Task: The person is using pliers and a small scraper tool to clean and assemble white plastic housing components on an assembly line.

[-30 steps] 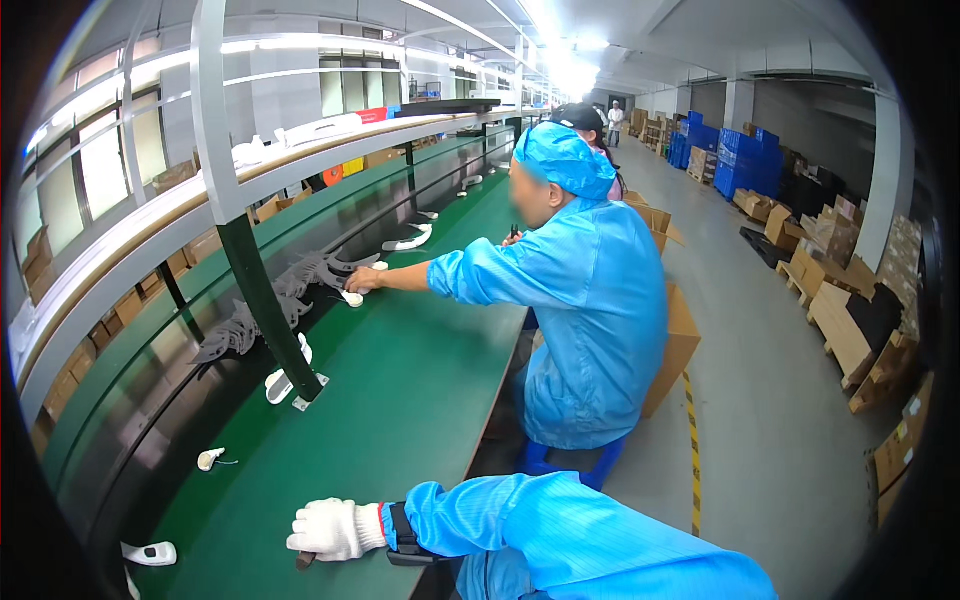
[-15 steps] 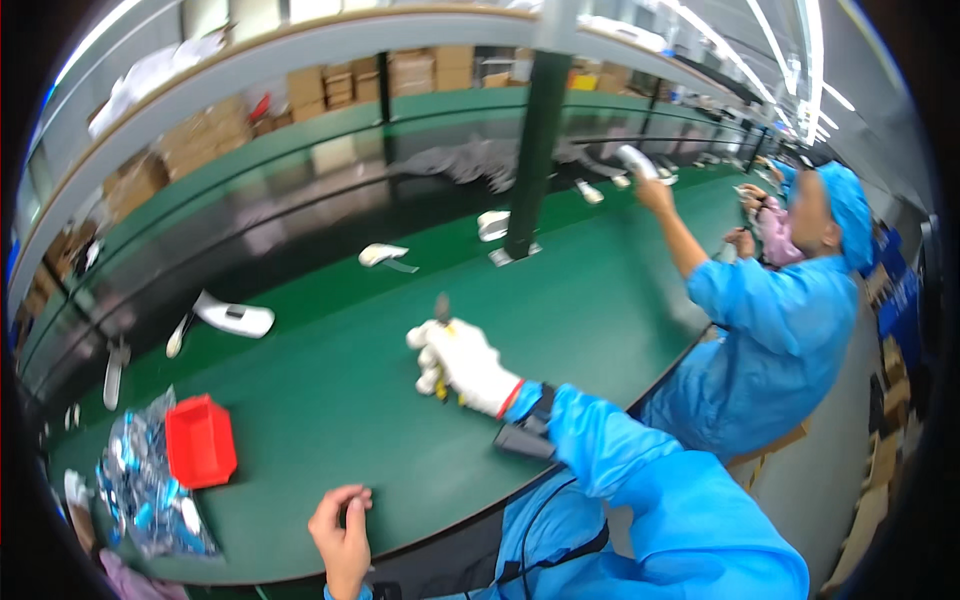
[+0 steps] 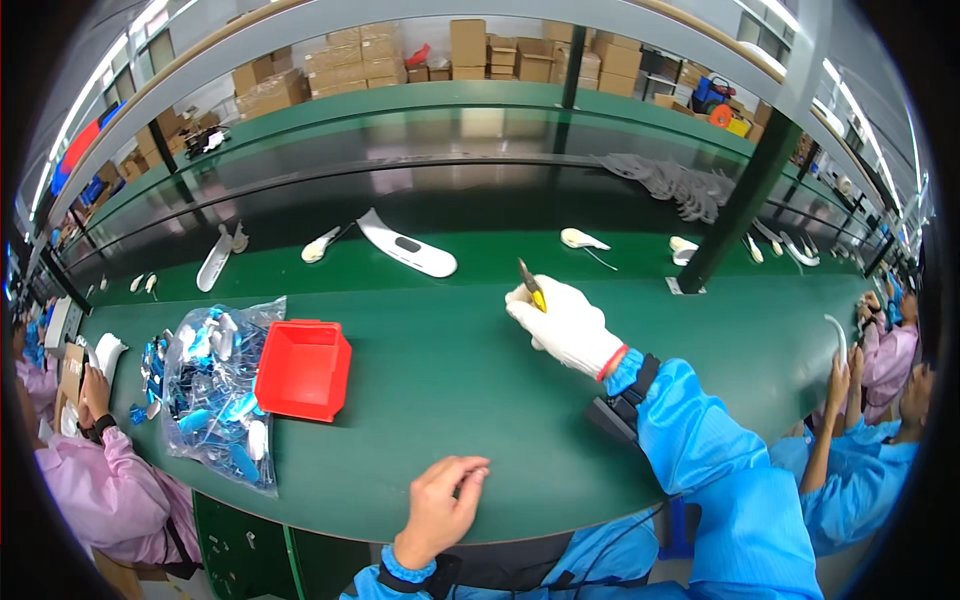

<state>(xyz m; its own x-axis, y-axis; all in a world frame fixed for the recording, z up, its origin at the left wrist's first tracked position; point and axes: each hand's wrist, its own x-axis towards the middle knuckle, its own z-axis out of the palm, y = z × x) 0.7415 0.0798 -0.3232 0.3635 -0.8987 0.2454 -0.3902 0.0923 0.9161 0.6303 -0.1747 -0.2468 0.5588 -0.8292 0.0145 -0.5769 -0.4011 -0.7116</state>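
My right hand (image 3: 568,322), in a white glove with a red cuff edge, is closed round yellow-handled pliers (image 3: 534,288). Their dark pointed tip sticks up past the fingers, and the palm hides most of the handles. Lower down, near the front edge of the green table, my bare left hand (image 3: 445,502) is loosely curled, its thumb apart from the fingers and nothing seen in it. To its left is a red plastic bin (image 3: 343,375), beside a clear bag (image 3: 222,440) of blue and silver parts.
White curved shells (image 3: 408,248) and small cream-coloured parts (image 3: 582,239) lie along the far strip. A green post (image 3: 742,205) rises at the right. Co-workers sit on both sides, one in a pink sleeve (image 3: 110,480), another in blue (image 3: 860,475).
The view has swung to the right-hand side's opposite, so the bin, bag and left co-worker show more fully. My right hand still grips the pliers; my left hand remains near the front edge.
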